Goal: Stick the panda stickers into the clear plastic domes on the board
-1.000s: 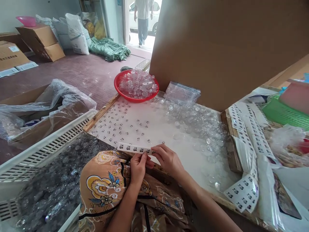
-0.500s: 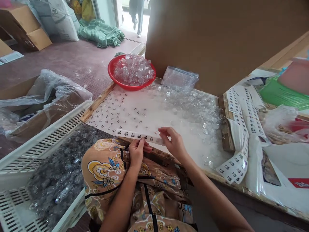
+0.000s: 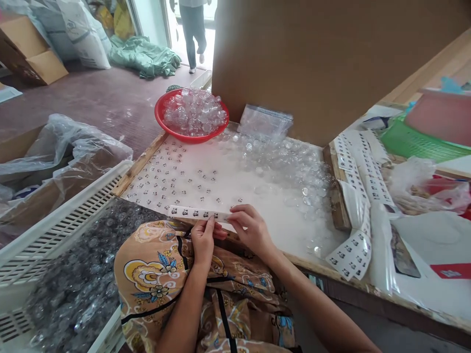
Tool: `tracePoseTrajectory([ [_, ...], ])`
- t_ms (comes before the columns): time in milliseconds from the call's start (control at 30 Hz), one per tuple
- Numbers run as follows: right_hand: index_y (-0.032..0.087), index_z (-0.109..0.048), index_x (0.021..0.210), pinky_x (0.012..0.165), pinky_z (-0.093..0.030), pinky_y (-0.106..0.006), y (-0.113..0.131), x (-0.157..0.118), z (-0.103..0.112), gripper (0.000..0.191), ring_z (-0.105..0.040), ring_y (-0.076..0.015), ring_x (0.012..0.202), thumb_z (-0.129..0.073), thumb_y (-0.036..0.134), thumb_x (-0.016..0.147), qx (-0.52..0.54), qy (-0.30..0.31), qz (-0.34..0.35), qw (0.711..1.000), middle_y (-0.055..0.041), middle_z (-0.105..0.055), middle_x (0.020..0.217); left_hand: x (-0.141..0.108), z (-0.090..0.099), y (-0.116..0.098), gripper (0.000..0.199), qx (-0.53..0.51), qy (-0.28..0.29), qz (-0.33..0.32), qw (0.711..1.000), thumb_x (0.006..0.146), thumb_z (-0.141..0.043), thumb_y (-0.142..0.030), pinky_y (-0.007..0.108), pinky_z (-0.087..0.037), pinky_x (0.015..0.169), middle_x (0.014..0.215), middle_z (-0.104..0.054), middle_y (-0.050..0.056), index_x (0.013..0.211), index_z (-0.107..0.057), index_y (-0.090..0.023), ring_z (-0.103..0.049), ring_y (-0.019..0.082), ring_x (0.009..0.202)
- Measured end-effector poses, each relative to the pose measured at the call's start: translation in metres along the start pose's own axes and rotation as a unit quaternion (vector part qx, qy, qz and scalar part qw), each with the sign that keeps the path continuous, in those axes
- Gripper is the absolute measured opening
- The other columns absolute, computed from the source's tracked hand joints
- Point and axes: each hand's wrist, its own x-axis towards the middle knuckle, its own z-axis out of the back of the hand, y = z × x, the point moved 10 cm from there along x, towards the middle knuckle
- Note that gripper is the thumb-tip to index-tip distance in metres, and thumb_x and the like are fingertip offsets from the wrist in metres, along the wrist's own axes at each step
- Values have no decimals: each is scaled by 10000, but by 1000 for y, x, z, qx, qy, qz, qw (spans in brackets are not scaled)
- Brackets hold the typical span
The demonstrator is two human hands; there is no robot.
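My left hand (image 3: 203, 240) pinches a narrow white sticker strip (image 3: 190, 213) from below, thumb on top. Small black panda prints run along the strip in one row. At the strip's right end my right hand (image 3: 252, 229) has its thumb and fingers closed on it; the exact contact is partly hidden. Beyond both hands, many single panda stickers (image 3: 167, 172) lie spread in rows on the left half of a white tabletop (image 3: 235, 171). Clear plastic balls or half shells (image 3: 290, 166) are heaped across the table's far and right side.
A red basin (image 3: 158, 117) of clear plastic pieces stands at the back. Left of my lap is a white crate (image 3: 73, 225) full of clear pieces. Sticker sheets (image 3: 355, 250) hang over a wooden edge on the right. A large cardboard sheet (image 3: 294, 63) stands behind. A person (image 3: 193, 34) walks in the doorway.
The view has shifted, so most things sit slightly farther left. Fewer pandas show between my hands on the strip, with my right fingers nearer my left thumb. The person in the doorway shows more fully.
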Motion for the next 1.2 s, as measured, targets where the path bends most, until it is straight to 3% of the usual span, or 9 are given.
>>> tracePoseTrajectory([
  [100,207,-632,837,673,-514,-301,-54,7,37,127,-618,-171,753,-603,325,872,78,-75,-134,985,-48,-657,813,1,-1,-1,355,-1,1,-2,1000,754,-693,-489,242,-489,362,542,-671,5,652,-630,-154,-635,168,389],
  [200,189,-614,799,570,-451,-269,-119,3,60,245,-557,-143,610,-650,431,793,93,-88,-269,954,-7,-603,673,1,-1,-1,358,-1,-1,-4,1000,755,-691,-487,240,-494,359,523,-658,3,650,-628,-150,-636,169,384],
  [300,185,-599,748,537,-414,-260,-164,-7,64,305,-537,-136,567,-662,484,734,86,-71,-348,931,6,-576,628,2,0,-1,352,1,-2,-4,1000,764,-684,-474,242,-501,360,494,-652,9,643,-622,-149,-636,175,377],
  [400,195,-590,730,497,-370,-252,-180,-13,58,310,-494,-127,516,-630,502,725,58,-45,-362,929,24,-542,571,1,0,-1,347,6,0,-7,1000,771,-679,-464,237,-507,371,481,-655,18,644,-625,-146,-643,178,380],
  [633,206,-612,707,559,-375,-268,-177,-8,52,162,-527,-151,578,-599,367,717,-33,-22,-345,938,-4,-601,634,1,0,0,360,17,3,-8,1000,774,-673,-477,246,-517,379,469,-655,26,640,-624,-146,-656,192,391],
  [767,214,-634,758,648,-405,-281,-157,-6,44,102,-548,-148,648,-573,295,747,-96,-3,-290,952,-25,-624,787,1,-1,0,348,9,5,-11,1000,768,-682,-469,244,-516,373,522,-678,26,654,-626,-144,-663,187,407],
  [900,206,-640,795,669,-428,-285,-136,-8,31,111,-567,-136,651,-553,274,788,-138,26,-226,964,-53,-612,905,0,-1,-1,362,13,6,-10,1000,759,-690,-482,237,-509,367,535,-674,21,652,-629,-141,-663,181,409],
  [1067,219,-610,1053,660,-446,-304,-135,-10,31,268,-592,-174,645,-592,229,785,-117,52,-244,961,-20,-663,791,0,-2,2,396,15,12,-2,1000,761,-680,-514,234,-488,350,463,-639,19,629,-617,-145,-639,182,373],
  [1200,209,-630,1018,736,-478,-352,-92,5,30,184,-636,-224,815,-549,231,854,-125,24,-168,978,-85,-689,917,0,-3,1,377,22,19,-2,1000,779,-662,-494,237,-469,349,432,-616,7,617,-616,-157,-619,177,357],
])
